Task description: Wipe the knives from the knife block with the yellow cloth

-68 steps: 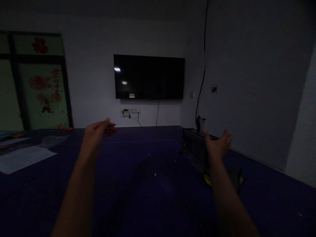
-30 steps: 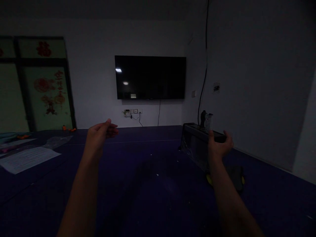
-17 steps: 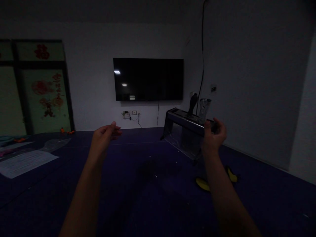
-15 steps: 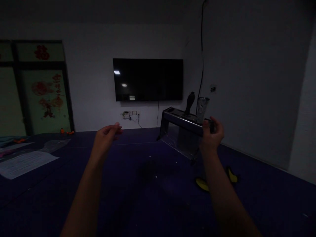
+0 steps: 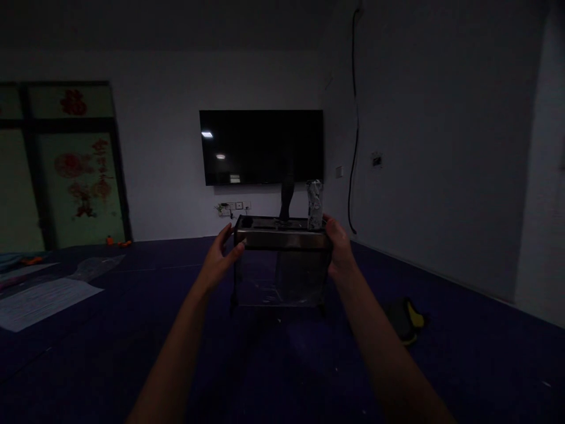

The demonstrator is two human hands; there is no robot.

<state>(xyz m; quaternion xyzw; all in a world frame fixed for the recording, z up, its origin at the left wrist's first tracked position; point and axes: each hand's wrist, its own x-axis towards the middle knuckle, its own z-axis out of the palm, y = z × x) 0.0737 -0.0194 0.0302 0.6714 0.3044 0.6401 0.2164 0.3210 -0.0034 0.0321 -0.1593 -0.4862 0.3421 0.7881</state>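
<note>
A knife holder (image 5: pixel 282 239) stands upright in front of me, with a dark top frame with a shiny front band and clear side panels. A black handle (image 5: pixel 286 200) sticks up from its top. Beside the handle rises a patterned, see-through cylinder (image 5: pixel 315 203); I cannot tell exactly what it is. My left hand (image 5: pixel 220 256) grips the upper left end of the holder, thumb on the front band. At the upper right end, my right hand (image 5: pixel 339 244) is closed around the side, its fingertips partly hidden behind the frame.
Dark purple matting (image 5: pixel 278 365) covers the surface below. A dark item with yellow edges (image 5: pixel 408 321) lies to the right, partly behind my right forearm. Printed paper (image 5: pixel 48 300) and clear plastic (image 5: pixel 97 266) lie at left. A television (image 5: pixel 262 147) hangs on the far wall.
Both hands have come onto the knife holder's ends; the left was empty and away from it. The holder has shifted left and turned from slanted to facing me squarely.
</note>
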